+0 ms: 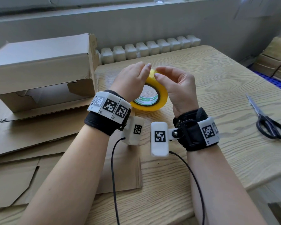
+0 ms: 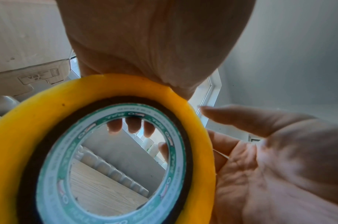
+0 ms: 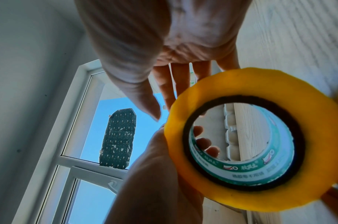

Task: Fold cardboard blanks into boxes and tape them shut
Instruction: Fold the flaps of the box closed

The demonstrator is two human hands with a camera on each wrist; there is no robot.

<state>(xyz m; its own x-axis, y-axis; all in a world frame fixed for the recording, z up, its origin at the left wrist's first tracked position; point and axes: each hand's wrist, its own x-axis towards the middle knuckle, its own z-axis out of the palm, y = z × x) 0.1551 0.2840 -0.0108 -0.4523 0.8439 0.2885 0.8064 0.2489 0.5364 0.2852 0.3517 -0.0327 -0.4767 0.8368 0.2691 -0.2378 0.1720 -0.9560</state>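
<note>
A yellow tape roll with a green-printed core is held upright above the wooden table, between both hands. My left hand grips its left side; its fingers curl through the core. My right hand holds the top right of the rim, thumb nail against the outer tape and fingers behind the roll. In the left wrist view the roll fills the frame below my palm. A folded cardboard box lies on its side at the left, its end flaps partly open.
Flat cardboard blanks are stacked under the box and my left forearm. Black-handled scissors lie at the table's right edge. A row of white moulded trays lines the back edge, below a window sill. More boxes stand at the far right.
</note>
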